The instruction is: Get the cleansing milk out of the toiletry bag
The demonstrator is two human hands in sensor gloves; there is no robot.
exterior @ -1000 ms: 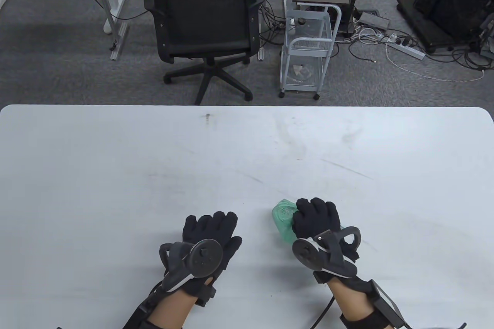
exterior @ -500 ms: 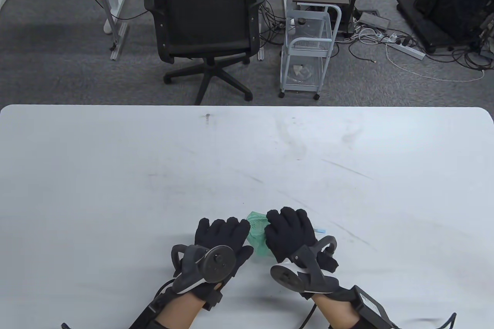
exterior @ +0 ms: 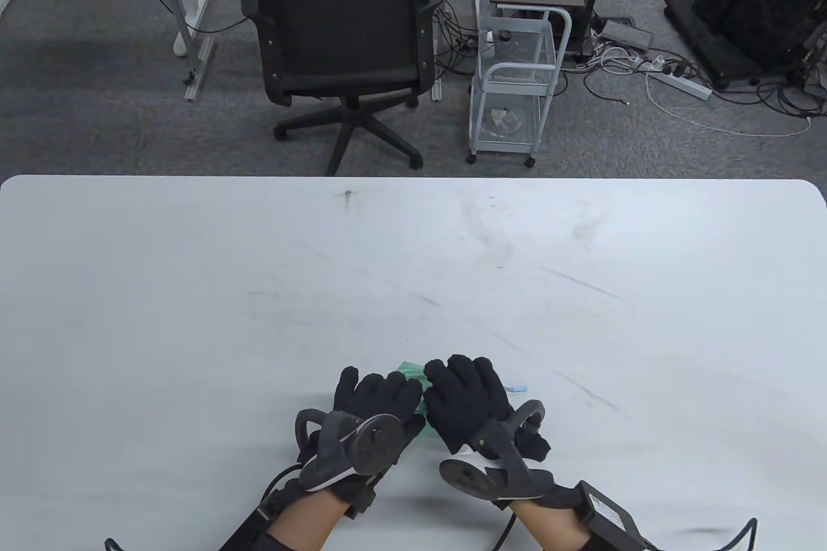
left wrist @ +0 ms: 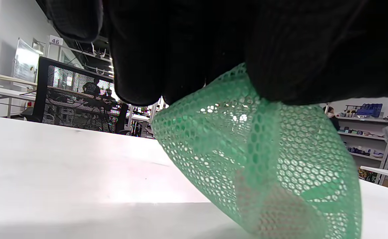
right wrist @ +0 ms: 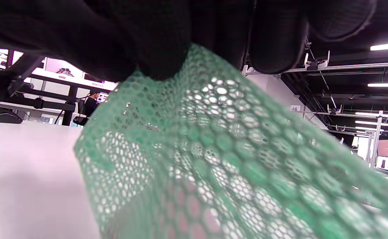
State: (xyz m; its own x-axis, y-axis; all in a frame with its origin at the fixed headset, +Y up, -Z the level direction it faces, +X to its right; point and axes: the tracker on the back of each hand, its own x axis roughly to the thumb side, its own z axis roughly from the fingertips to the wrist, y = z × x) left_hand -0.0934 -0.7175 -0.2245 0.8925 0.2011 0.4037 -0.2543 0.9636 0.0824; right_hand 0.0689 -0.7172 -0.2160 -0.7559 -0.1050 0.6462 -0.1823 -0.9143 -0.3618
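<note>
Both hands are meeting at the lower centre of the table view: the left hand (exterior: 375, 397) and the right hand (exterior: 466, 397) are closing on the green mesh toiletry bag (exterior: 413, 383), of which only a small patch is showing between them. Left fingers (left wrist: 141, 66) are pinching the mesh from above in the left wrist view, where the bag (left wrist: 263, 166) is filling the lower right and its lower end is resting on the white table (left wrist: 64, 166). Right fingers (right wrist: 160, 43) are likewise gripping the top of the mesh (right wrist: 214, 159) in the right wrist view. A pinkish shape (left wrist: 273, 212) is showing dimly through the netting near the bag's bottom; whether it is the cleansing milk cannot be told. A small blue tip (exterior: 521, 390) is protruding just right of the right hand. Beyond the table (exterior: 413, 254), in the upper frame, a black office chair (exterior: 342, 41) and a white wire cart (exterior: 517, 79) are standing on grey carpet.
</note>
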